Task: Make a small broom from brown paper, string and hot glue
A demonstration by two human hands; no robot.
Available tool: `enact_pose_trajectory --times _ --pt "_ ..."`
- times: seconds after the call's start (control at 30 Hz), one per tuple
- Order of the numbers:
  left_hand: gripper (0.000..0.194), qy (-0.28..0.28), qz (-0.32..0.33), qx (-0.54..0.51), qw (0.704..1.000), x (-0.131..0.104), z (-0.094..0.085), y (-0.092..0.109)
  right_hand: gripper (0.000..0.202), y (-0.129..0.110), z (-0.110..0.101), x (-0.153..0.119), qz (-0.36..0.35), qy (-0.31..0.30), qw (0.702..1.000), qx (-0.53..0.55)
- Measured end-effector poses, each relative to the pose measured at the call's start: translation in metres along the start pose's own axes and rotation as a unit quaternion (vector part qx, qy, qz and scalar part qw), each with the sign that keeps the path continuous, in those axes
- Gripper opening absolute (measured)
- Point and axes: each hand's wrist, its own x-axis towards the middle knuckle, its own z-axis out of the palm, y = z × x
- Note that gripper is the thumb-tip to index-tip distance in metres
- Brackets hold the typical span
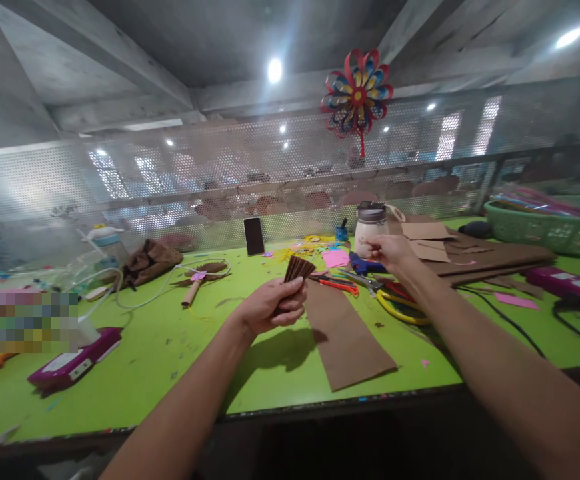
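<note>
Pinched between the thumb and fingers of my left hand [273, 307] is a small stack of pleated brown paper [299, 268], fanned out at its top. My right hand [389, 252] is raised in front of a pale jar [367, 230] with a dark lid. Its fingers are pressed together, and whatever they hold is too small to make out. A long brown paper strip [347, 340] lies flat below and between my hands. Scissors with yellow handles [405, 317], an orange-red utility knife [337, 285] and a blue-handled tool [367, 265] lie near my right hand.
A paper flower with a rolled stem [191, 293] lies left, near a purple power strip [77, 360]. A phone [254, 237] leans upright at the back. Brown sheets [500, 257], a green basket [545, 227] and another power strip [570, 287] are at right. A colourful pinwheel [357, 97] stands behind.
</note>
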Motion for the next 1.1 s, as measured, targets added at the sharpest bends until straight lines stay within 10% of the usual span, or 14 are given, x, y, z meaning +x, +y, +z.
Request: enact_pose_trajectory --times 0.23,0.37,0.53,0.77,0.87,1.03,1.1 --pt "0.025 0.22 0.128 -0.135 0.958 0.011 -0.014 0.006 0.031 -0.002 0.026 -0.031 -0.128 -0.041 0.984 -0.118" --pt "0.025 0.286 0.136 -0.194 0.929 0.013 -0.011 0.007 0.029 -0.007 0.052 -0.08 -0.17 -0.254 0.945 -0.118" --pt "0.027 0.282 0.152 -0.209 0.924 0.012 -0.002 0.01 0.064 -0.001 0.077 -0.131 -0.095 -0.493 0.859 -0.101" --pt "0.027 0.261 0.178 -0.174 0.933 0.007 -0.014 0.013 0.021 0.025 0.079 -0.141 0.026 -0.529 0.842 -0.104" --pt "0.026 0.238 0.17 -0.159 0.943 0.007 -0.017 0.01 0.029 0.01 0.072 -0.149 0.052 -0.607 0.787 -0.1" --pt "0.023 0.177 0.143 -0.137 0.964 0.006 -0.016 0.006 0.031 -0.022 0.056 -0.151 -0.028 -0.763 0.626 -0.159" --pt "0.022 0.151 0.126 -0.113 0.974 0.005 -0.016 0.004 0.028 -0.022 0.053 -0.138 -0.104 -0.727 0.642 -0.218"
